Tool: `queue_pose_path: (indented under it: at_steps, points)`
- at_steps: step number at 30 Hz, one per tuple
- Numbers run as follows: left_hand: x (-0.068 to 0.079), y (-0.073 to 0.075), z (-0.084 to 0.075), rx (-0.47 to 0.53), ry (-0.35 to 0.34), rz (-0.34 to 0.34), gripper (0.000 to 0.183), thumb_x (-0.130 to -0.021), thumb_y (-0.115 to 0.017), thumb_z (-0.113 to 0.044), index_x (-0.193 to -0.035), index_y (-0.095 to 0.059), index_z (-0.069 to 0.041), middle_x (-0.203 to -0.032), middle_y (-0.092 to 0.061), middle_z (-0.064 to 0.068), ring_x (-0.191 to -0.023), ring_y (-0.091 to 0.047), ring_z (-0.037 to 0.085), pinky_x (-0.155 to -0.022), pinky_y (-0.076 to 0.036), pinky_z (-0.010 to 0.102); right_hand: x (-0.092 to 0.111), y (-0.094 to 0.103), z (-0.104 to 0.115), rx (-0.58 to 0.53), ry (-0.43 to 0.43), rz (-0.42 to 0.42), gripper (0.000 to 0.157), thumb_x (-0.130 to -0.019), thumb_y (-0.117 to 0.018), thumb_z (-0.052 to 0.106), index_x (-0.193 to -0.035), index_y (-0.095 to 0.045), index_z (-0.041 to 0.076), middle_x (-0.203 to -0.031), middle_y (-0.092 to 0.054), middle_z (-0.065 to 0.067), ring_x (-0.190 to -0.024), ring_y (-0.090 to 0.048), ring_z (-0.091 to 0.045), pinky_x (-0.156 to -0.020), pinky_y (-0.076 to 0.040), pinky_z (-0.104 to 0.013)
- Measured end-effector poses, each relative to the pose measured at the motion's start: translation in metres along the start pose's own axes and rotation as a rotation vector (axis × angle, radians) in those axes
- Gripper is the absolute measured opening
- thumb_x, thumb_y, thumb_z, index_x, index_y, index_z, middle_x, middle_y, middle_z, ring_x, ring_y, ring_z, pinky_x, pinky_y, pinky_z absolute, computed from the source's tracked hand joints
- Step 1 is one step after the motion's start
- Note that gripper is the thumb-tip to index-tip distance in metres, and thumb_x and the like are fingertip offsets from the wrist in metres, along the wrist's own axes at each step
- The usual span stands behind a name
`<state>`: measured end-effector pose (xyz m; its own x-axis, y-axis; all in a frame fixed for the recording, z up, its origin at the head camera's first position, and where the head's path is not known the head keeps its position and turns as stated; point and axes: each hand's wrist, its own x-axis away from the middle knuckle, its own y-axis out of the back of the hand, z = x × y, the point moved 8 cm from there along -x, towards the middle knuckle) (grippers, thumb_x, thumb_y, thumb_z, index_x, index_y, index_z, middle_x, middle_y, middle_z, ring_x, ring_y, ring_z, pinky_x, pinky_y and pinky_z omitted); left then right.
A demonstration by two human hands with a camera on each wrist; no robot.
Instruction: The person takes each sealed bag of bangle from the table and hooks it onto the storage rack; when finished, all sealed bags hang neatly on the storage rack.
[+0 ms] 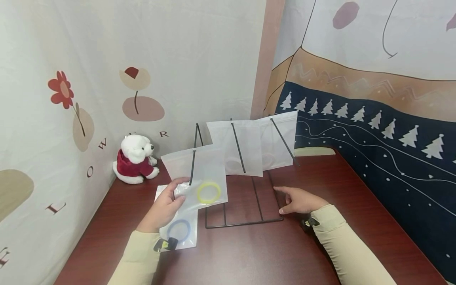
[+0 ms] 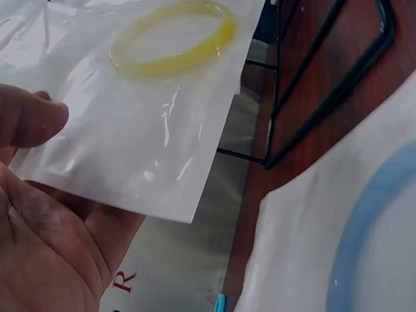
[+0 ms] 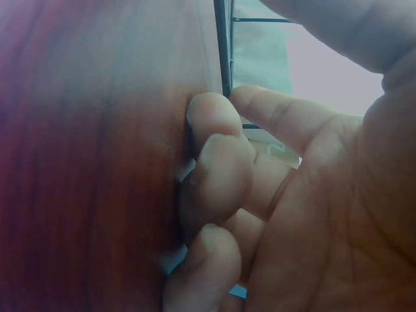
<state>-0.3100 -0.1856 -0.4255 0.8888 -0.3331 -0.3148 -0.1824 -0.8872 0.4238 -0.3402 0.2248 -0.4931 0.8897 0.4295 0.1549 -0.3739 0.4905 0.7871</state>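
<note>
My left hand (image 1: pixel 162 208) holds the left edge of a translucent bag (image 2: pixel 156 143) with a yellow ring (image 1: pixel 209 192) inside. Its thumb (image 2: pixel 39 120) lies over the front, other fingers behind. This bag hangs tilted on the left prong of a black wire rack (image 1: pixel 242 224). Two more bags, a middle one (image 1: pixel 246 138) and a right one (image 1: pixel 279 138), hang from the other prongs, each showing a faint ring. My right hand (image 1: pixel 303 200) touches the rack's right base bar with index finger and thumb; its remaining fingers (image 3: pixel 224 172) bend against the tabletop.
On the table below my left hand lies another bag with a blue ring (image 1: pixel 179 230), partly covered. A white plush bear (image 1: pixel 136 162) in a red coat sits at the back left. Printed cloths (image 1: pixel 199 59) hang behind the dark red table (image 1: pixel 249 257).
</note>
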Motion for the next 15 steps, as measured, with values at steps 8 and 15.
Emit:
queue_pose_path:
  at_steps: [8, 15]
  points:
    - [0.003, -0.002, 0.005, -0.103, -0.007, 0.059, 0.036, -0.099, -0.06, 0.005, -0.132, -0.068, -0.009, -0.134, -0.067, 0.017, -0.086, -0.056, -0.002, -0.073, -0.049, 0.022, -0.001, -0.001, -0.003, 0.003, -0.009, -0.001, 0.085, -0.082, -0.09, 0.02, -0.157, -0.05, 0.009, -0.083, -0.059, -0.001, -0.078, -0.055, -0.018, -0.063, -0.048, -0.034]
    - [0.005, -0.008, 0.012, -0.076, 0.019, 0.165, 0.032, -0.102, -0.06, 0.0, -0.131, -0.071, -0.006, -0.139, -0.066, 0.018, -0.118, -0.056, 0.002, -0.089, -0.049, 0.019, -0.001, -0.001, -0.003, 0.003, -0.01, -0.002, 0.084, -0.083, -0.089, 0.02, -0.157, -0.05, 0.009, -0.083, -0.058, -0.001, -0.078, -0.055, -0.018, -0.063, -0.048, -0.034]
